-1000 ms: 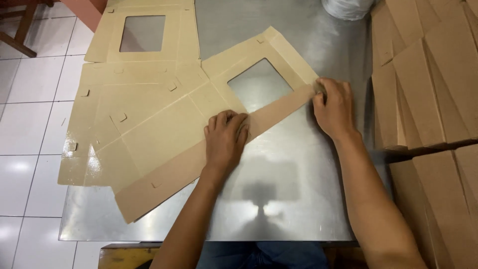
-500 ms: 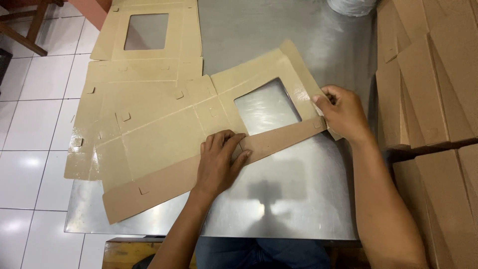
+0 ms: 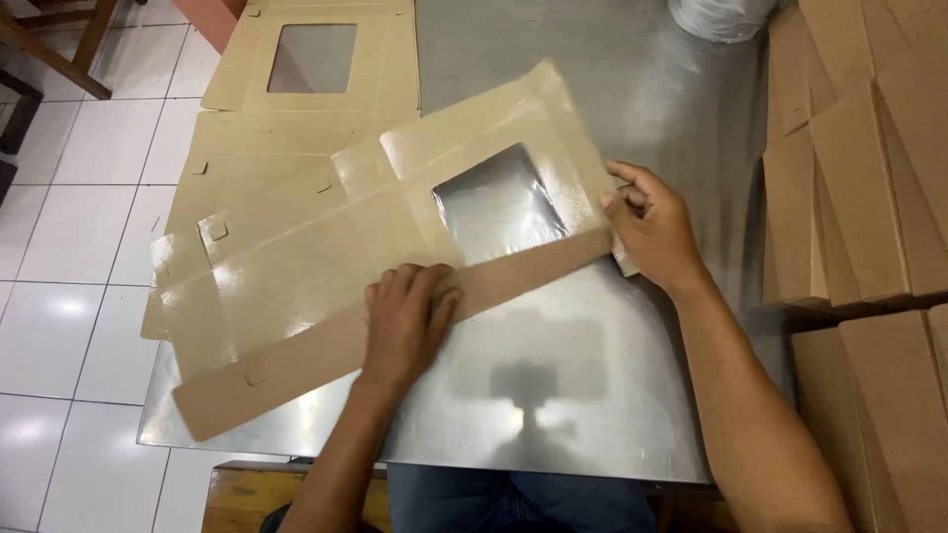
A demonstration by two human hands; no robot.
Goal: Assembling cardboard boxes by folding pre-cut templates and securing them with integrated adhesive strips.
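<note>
Pressing flat on the long folded strip, the left hand (image 3: 405, 321) is laid with open, spread fingers on the cardboard box blank (image 3: 326, 286), and nothing is gripped by it. The right hand (image 3: 652, 232) is closed in a pinch on the right end of the same blank, near the corner of the folded flap. The blank is lying diagonally on the metal desk (image 3: 553, 405), and its clear film window (image 3: 499, 202) is turned up. Its left part is resting on other flat blanks (image 3: 306, 69) at the far left of the desk, and this part seems to reach past the desk edge, over the white tiled floor (image 3: 69, 326).

Several risks can be judged from this. The steel surface looks smooth and shiny, so the blank may slide under the palm if the pressure is not kept straight down, and then the crease would be formed off its scored line. If the right end is pulled too strongly, the thin border beside the window could be bent or torn, or the film could be wrinkled. The overhanging part could tip the blank toward the floor when the hands are lifted. The stacked cardboard (image 3: 869, 168) at the right is near the right forearm and could be pushed.
</note>
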